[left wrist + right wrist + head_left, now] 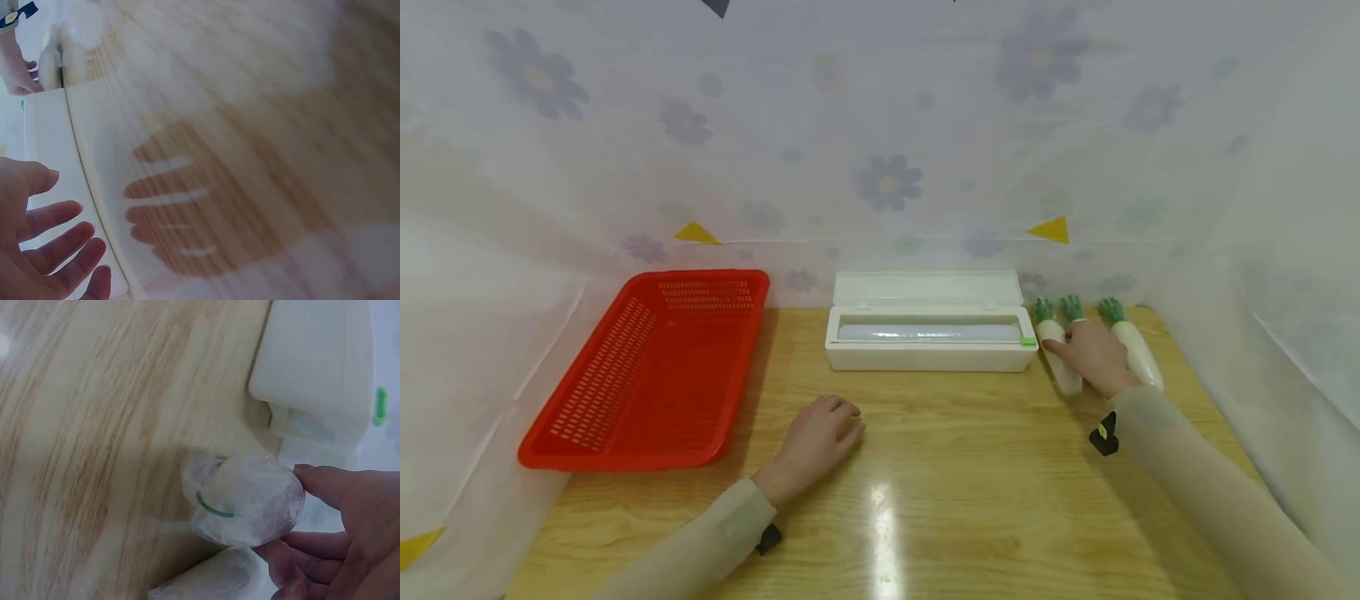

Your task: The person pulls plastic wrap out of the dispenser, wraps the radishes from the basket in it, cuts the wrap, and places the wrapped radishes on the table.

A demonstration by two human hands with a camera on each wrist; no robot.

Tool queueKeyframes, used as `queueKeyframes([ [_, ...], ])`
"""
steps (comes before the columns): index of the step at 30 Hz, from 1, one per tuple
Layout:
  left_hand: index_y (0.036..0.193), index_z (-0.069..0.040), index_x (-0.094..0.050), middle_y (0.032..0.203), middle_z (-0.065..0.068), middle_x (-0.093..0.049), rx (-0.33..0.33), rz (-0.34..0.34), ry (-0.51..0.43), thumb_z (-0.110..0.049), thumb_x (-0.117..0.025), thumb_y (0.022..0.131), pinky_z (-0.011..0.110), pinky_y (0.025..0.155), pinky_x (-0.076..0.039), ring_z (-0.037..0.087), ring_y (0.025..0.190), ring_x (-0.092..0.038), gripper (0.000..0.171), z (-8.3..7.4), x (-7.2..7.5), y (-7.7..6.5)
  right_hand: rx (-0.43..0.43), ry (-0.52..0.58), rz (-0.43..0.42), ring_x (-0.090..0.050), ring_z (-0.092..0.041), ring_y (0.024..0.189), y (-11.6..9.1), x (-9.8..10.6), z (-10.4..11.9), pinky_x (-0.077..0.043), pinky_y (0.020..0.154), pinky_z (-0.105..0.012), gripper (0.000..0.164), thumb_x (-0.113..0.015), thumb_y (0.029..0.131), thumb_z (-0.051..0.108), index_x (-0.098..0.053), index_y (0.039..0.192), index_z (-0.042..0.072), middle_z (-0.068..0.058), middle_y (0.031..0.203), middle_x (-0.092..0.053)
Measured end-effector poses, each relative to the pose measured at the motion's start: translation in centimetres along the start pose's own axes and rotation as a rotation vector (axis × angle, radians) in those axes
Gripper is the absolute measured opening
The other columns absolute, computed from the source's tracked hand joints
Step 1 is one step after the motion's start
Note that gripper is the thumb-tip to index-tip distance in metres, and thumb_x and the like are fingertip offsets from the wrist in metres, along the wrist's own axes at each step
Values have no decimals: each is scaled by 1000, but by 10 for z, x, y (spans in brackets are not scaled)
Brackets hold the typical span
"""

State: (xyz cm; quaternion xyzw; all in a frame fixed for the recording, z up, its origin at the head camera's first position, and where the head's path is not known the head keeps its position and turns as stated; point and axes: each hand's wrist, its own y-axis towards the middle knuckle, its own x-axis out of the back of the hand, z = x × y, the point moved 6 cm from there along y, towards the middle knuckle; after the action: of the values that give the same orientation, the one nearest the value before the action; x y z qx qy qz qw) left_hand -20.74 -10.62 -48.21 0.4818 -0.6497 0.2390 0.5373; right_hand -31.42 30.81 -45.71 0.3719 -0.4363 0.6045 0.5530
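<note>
My right hand [1097,354] grips the leftmost of three white radishes with green tops, thumb on one side and fingers on the other. This radish [250,494] is wrapped in clear film, and a green mark shows on its end. The middle radish [1072,308] lies mostly hidden under the hand. To the right rests another white radish [1141,354]. My left hand [816,442] is over the table in front of a white box; its fingers [62,250] are spread and loosely bent, holding nothing.
The white box [932,359] has its lid [928,288] raised at the back, and a film-like roll [925,333] lies inside. A red perforated basket [730,392] stands on the left of the wooden table [970,467]. Flowered white sheeting [887,108] hangs behind and at both sides.
</note>
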Motion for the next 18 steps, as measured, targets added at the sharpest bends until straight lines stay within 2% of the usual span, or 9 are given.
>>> queueKeyframes([
  [4, 104, -14, -66, 104, 1, -64, -1, -9, -4, -33, -60, 90, 38, 80, -49, 20, 97, -58, 24, 1, 0, 0, -12, -8, -25, -43, -19, 49, 2, -2, -2, -31, 39, -32, 50, -53, 90, 52, -43, 62, 12, -4, 55, -42],
  [10, 102, -14, -67, 102, 1, -64, -12, -27, 0, -32, -61, 90, 36, 78, -49, 19, 95, -59, 22, 0, 2, 0, -26, -25, -21, -46, -21, 51, 5, -5, -6, -33, 40, -33, 48, -53, 90, 52, -49, 68, 9, -8, 60, -48],
  [18, 101, -13, -67, 100, 1, -65, -31, -36, 10, -30, -61, 90, 35, 74, -49, 19, 91, -59, 21, -3, 5, 0, -21, -35, -22, -43, -19, 48, 8, -10, -10, -30, 38, -32, 47, -54, 90, 50, -46, 66, 10, -6, 57, -45],
])
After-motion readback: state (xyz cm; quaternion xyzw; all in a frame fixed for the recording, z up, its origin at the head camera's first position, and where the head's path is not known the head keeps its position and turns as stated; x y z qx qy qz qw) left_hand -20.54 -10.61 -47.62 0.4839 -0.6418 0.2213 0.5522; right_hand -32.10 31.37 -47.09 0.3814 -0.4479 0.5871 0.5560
